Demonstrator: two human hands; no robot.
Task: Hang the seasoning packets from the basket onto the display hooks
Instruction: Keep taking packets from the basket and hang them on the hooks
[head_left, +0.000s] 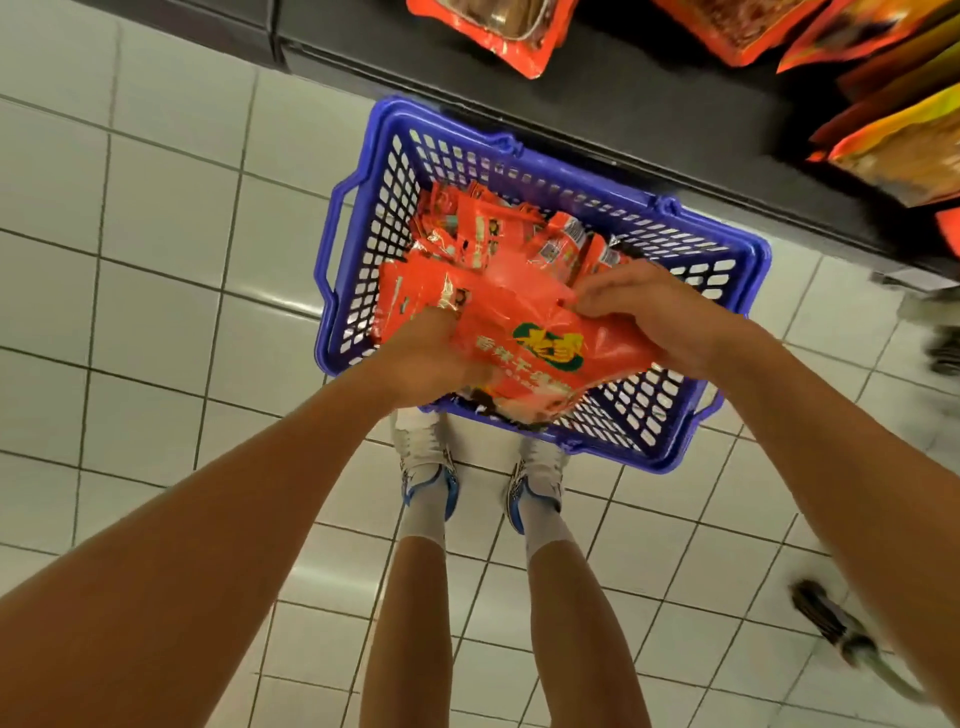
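You are bent over a blue plastic shopping basket that sits on the white tiled floor at the centre of the frame, just below the dark base of the display shelf. Your left hand is buried among the red seasoning packets and grips the lower left edge of the top packet, the one with the green and yellow logo; your right hand has its fingers curled over that packet's upper edge, pinching it. This packet lies across the near half of the basket, on top of the heap. Judge it as light, soft and crinkly, with a glossy film that will likely slide against its neighbours and buckle if you squeeze the middle. Better to hold it by the flat sealed top edge, where the hang hole should be, though that hole cannot be made out here. Other packets already hang at the upper edge of the frame and more at the upper right, so the free hooks are out of sight above. Your own shoes stand just beside the basket's near rim, and someone else's foot is at the lower right, well apart.
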